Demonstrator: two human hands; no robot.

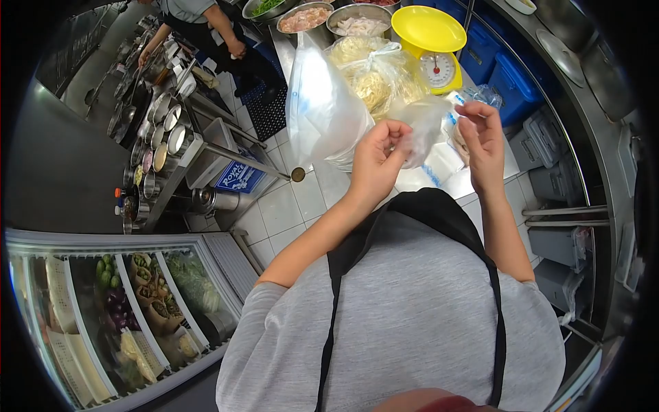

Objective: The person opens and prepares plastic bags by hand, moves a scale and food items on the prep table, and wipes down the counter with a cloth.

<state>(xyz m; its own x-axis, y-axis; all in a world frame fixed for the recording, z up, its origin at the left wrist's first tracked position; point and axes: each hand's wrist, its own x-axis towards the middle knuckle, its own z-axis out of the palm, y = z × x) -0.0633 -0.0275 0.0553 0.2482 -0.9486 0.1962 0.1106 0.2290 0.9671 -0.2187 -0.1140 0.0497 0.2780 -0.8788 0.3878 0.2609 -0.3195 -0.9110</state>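
My left hand (384, 154) pinches a thin clear plastic bag (427, 123) between thumb and fingers; the bag is smeared by motion. To its right, my right hand (486, 141) is raised with fingers curved and apart, and I see nothing held in it. Beyond the hands, a large clear bag of pale noodles (374, 86) sits on the table. A yellow dial scale (437, 71) with a round yellow pan (429, 29) stands behind the right hand. Left of the noodles is a big white translucent plastic bag (322, 103). White packs with blue print (439, 165) lie under the hands.
Bowls of raw meat (305, 19) line the table's far end. Blue lidded bins (515, 86) stand to the right. At left, a rack holds metal pots (158, 137), and another person (213, 34) works there. A glass-topped chiller (130, 302) with vegetables is lower left.
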